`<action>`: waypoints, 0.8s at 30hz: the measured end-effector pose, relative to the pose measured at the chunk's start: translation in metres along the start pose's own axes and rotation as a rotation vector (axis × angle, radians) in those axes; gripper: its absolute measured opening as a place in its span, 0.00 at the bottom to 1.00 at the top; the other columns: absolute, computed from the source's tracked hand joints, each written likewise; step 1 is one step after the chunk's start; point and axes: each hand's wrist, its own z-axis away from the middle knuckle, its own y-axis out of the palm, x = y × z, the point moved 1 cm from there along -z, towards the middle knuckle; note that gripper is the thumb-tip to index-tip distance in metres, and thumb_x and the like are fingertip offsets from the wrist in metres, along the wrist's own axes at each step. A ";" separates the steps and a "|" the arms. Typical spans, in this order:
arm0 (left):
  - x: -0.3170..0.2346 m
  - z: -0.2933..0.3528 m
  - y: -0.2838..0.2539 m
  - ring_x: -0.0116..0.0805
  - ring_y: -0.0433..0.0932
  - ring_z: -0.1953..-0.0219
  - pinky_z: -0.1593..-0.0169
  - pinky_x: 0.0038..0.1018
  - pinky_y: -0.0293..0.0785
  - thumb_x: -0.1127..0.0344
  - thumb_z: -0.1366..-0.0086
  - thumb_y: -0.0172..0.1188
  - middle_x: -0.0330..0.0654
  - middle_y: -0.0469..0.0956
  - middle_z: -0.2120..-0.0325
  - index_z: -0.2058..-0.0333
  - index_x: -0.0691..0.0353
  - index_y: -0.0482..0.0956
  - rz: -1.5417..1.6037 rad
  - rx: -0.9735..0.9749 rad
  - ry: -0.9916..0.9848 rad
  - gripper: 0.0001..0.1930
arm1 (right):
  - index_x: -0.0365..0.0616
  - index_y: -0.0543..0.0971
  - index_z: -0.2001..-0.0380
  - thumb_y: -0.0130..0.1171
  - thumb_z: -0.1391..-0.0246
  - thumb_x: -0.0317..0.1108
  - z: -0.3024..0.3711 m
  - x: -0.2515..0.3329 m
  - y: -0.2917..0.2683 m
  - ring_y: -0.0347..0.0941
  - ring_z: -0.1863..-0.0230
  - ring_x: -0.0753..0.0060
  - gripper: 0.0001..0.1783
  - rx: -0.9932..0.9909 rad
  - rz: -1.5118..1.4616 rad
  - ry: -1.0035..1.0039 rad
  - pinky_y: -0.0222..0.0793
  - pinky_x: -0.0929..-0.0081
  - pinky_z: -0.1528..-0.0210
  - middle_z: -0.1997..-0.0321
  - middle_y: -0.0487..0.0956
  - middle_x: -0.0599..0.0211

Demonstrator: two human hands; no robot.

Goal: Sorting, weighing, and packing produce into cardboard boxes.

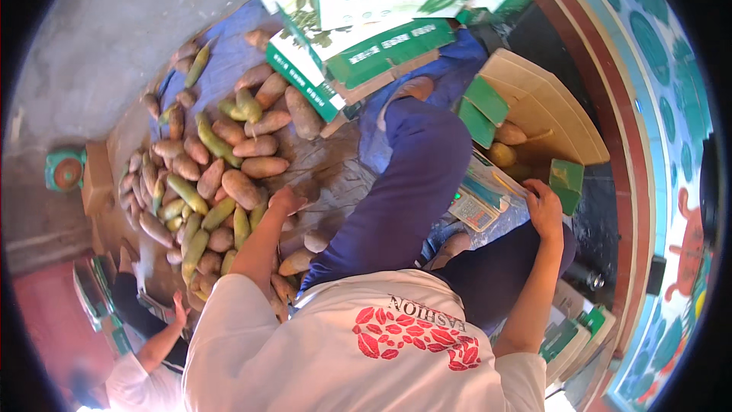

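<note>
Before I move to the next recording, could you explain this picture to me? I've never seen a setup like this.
There is no machine here: a person works with two bare hands. The one picture comes from a wide fisheye camera on their head, looking down, so straight edges bend and the wearer's shirt and legs show.

To the left, brown tubers and long green produce lie heaped on and around a blue sheet. The left hand is at a brown tuber; its grip is unclear. The right hand is near an open box and what looks like a scale; I can't tell if it holds anything.

The hand at lower left is a co-worker's.
</note>
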 end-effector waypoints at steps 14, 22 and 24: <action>-0.090 0.085 -0.157 0.33 0.74 0.61 0.56 0.27 0.70 0.58 0.48 0.65 0.45 0.74 0.60 0.48 0.67 0.67 0.741 -0.477 0.531 0.31 | 0.42 0.79 0.68 0.51 0.56 0.33 0.006 -0.002 0.000 0.73 0.60 0.52 0.12 -0.023 -0.031 -0.041 0.69 0.61 0.56 0.64 0.78 0.55; -0.207 0.183 -0.227 0.29 0.71 0.57 0.54 0.22 0.69 0.70 0.45 0.63 0.43 0.72 0.57 0.48 0.68 0.66 0.912 -0.318 0.978 0.26 | 0.43 0.80 0.67 0.56 0.53 0.37 0.009 -0.005 -0.001 0.73 0.58 0.51 0.12 0.033 -0.005 -0.050 0.68 0.61 0.54 0.64 0.78 0.54; -0.237 0.193 -0.227 0.28 0.71 0.57 0.55 0.21 0.69 0.73 0.45 0.62 0.43 0.73 0.58 0.48 0.68 0.66 0.836 -0.282 1.053 0.25 | 0.43 0.79 0.66 0.56 0.53 0.37 0.012 -0.006 -0.003 0.73 0.58 0.52 0.13 0.043 -0.006 -0.034 0.67 0.61 0.53 0.63 0.78 0.54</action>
